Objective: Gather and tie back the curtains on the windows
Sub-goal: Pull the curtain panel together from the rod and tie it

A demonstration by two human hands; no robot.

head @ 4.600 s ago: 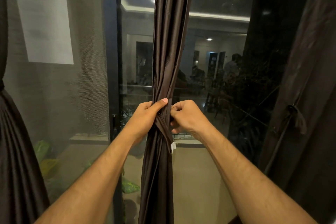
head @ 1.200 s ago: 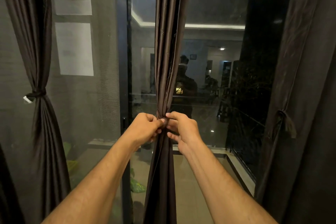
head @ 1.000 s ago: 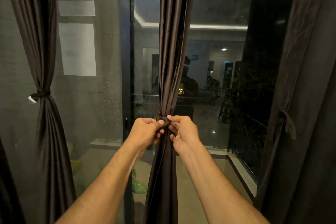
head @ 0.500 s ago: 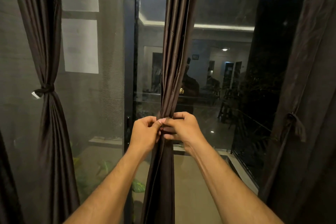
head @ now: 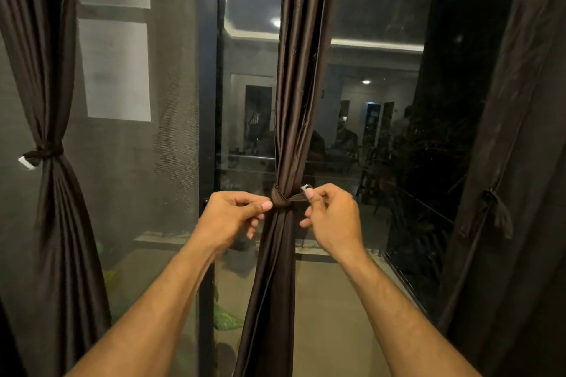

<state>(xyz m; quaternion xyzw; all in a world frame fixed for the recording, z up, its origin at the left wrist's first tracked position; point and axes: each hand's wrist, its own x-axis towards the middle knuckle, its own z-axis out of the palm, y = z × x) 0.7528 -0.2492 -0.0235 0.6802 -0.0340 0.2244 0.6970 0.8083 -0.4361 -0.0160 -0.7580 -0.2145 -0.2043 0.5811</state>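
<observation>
Bare forearms reach forward to a dark brown satin curtain (head: pixel 294 101) gathered into a narrow column at centre. A matching tie-back (head: pixel 280 199) is wrapped round it and knotted. The left hand (head: pixel 232 217), fingers curled, pinches at the knot's left side. The right hand (head: pixel 333 219) pinches the tie's free end, which carries a small white tag (head: pixel 304 188), drawn out to the right. A second curtain (head: pixel 52 86) at left hangs already tied. Another (head: pixel 520 162) hangs at far right. Behind stands the window's dark frame (head: pixel 208 101) and reflective glass (head: pixel 367 86).
</observation>
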